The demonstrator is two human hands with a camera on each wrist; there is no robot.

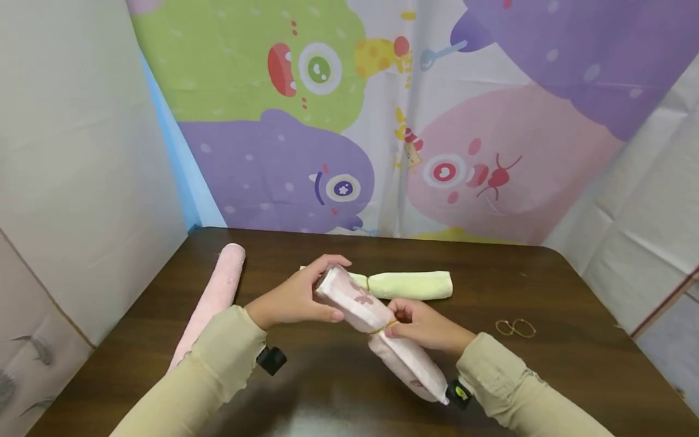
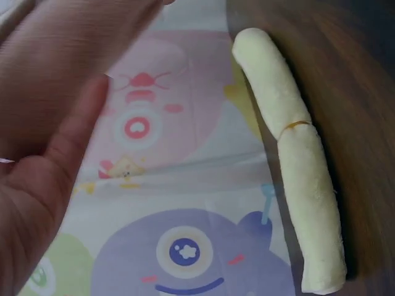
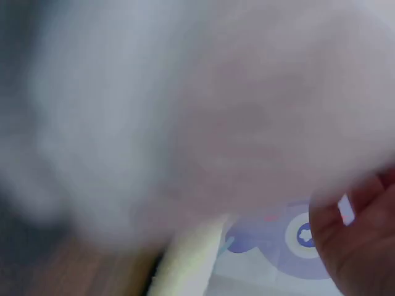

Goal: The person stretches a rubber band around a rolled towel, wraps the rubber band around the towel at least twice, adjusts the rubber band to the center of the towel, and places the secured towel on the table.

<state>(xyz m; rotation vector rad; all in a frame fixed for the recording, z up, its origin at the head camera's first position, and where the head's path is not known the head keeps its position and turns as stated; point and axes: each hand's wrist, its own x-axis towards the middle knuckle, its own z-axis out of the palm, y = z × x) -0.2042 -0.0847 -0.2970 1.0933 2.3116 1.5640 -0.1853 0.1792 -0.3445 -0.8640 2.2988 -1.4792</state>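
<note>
A pale pink rolled towel [image 1: 357, 309] with darker printed patches slants above the table, cinched near its middle by a yellow rubber band [image 1: 377, 331]. My left hand [image 1: 295, 297] grips the upper end, thumb on the near side and fingers over the far side. At the band, my right hand [image 1: 423, 325] pinches with thumb and curled fingers. The towel's lower half hangs toward the right wrist. In the right wrist view the same towel, blurred, fills most of the picture. The left wrist view shows part of the left hand [image 2: 37, 172] but not the towel.
Behind the hands lies a pale yellow rolled towel [image 1: 415, 285] with a band round its middle. A plain pink roll [image 1: 213, 297] lies at the left, partly behind the left sleeve. Loose rubber bands [image 1: 515, 328] lie at the right on the dark wooden table [image 1: 568, 376].
</note>
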